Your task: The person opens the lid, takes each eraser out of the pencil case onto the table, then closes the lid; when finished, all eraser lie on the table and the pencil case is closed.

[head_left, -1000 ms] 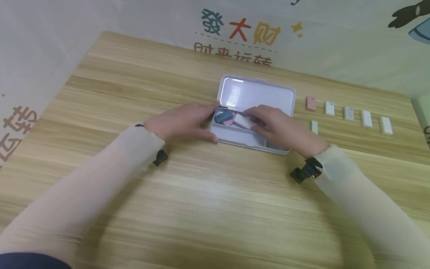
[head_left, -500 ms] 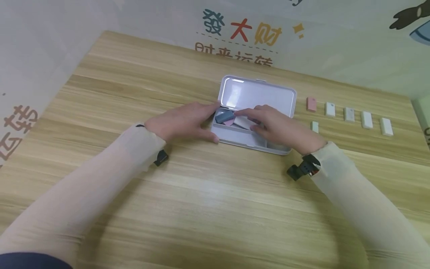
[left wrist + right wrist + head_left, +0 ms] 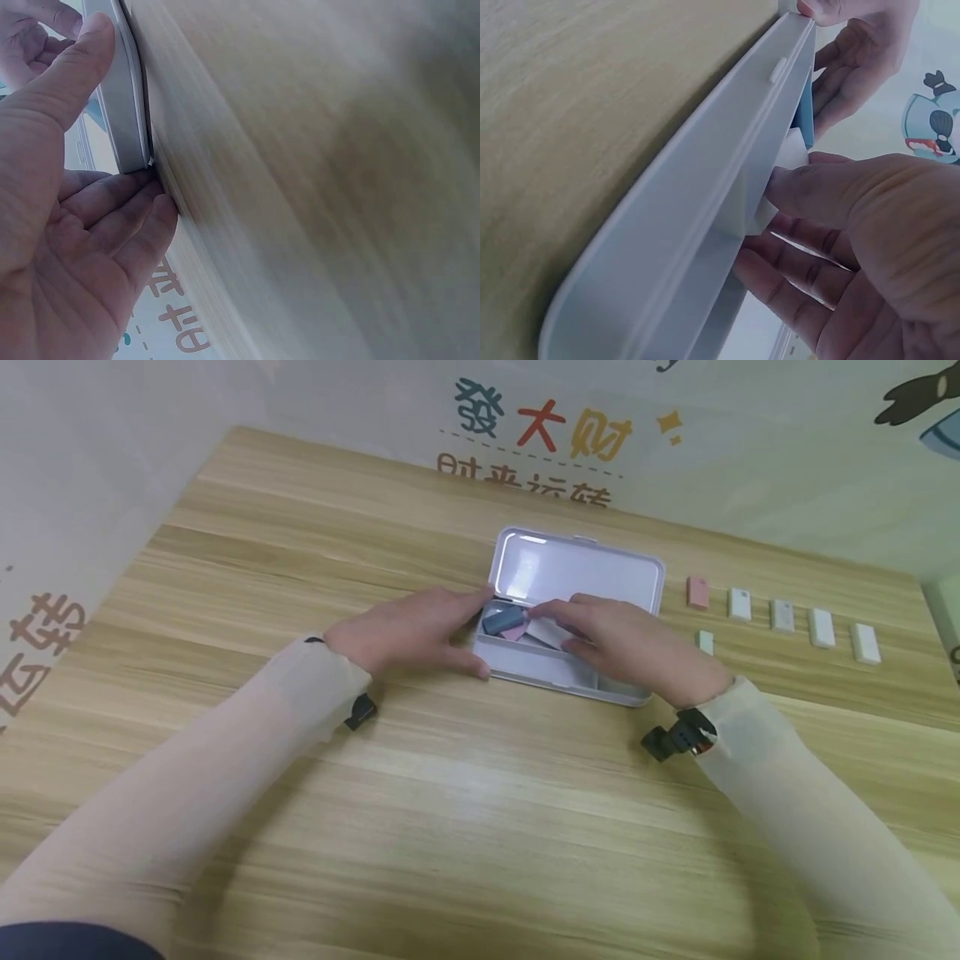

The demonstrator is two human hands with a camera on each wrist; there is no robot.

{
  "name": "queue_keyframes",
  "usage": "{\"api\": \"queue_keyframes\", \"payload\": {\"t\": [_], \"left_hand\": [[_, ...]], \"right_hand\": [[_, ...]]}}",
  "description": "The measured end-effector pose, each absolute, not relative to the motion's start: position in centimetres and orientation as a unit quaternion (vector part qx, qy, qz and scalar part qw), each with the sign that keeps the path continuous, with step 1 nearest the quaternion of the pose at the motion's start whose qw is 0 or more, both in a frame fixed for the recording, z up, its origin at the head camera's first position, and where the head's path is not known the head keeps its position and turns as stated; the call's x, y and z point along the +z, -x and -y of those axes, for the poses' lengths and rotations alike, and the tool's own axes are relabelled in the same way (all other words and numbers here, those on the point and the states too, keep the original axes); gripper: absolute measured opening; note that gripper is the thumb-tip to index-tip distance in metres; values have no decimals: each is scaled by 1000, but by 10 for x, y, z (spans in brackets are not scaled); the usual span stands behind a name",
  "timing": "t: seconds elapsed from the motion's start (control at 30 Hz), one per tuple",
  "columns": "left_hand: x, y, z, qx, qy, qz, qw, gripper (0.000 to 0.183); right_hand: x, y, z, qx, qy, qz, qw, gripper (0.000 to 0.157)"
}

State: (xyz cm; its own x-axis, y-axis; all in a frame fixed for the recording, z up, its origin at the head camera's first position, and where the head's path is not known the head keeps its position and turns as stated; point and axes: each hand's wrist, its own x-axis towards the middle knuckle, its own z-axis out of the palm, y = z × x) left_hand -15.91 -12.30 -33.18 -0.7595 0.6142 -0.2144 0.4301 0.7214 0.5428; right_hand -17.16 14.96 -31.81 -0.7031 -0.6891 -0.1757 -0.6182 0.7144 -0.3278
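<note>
A white pencil case (image 3: 536, 674) lies with its lid (image 3: 581, 572) raised at the back. My left hand (image 3: 412, 631) holds the case's left end, thumb at the front corner and fingers behind. Inside the rear compartment are a dark blue eraser (image 3: 504, 620), a pink eraser (image 3: 515, 632) and a white eraser (image 3: 547, 633). My right hand (image 3: 626, 643) reaches into that compartment. Its thumb and fingers pinch the white eraser (image 3: 787, 154), as the right wrist view shows. The index fingertip is beside the blue eraser. My right hand hides part of the compartment.
Right of the case, several small blocks stand in a row on the wooden table (image 3: 465, 827), from a pink block (image 3: 697, 592) to a white block (image 3: 866, 644). A pale green block (image 3: 705, 642) lies nearer the case. A printed wall covering (image 3: 337, 410) backs the table.
My right index finger has shifted left toward the blue eraser, and the right wrist moved slightly left. The left hand keeps its place on the case.
</note>
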Motion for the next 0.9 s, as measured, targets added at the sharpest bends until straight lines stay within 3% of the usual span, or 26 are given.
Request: {"api": "queue_keyframes", "payload": {"t": [0.7,0.9], "left_hand": [[-333,161,121,229,-276,-912,200,99],[-331,160,120,228,-277,-912,199,98]], "right_hand": [[-317,173,-167,-190,336,-911,146,48],[-321,171,-178,-241,332,-904,120,47]]}}
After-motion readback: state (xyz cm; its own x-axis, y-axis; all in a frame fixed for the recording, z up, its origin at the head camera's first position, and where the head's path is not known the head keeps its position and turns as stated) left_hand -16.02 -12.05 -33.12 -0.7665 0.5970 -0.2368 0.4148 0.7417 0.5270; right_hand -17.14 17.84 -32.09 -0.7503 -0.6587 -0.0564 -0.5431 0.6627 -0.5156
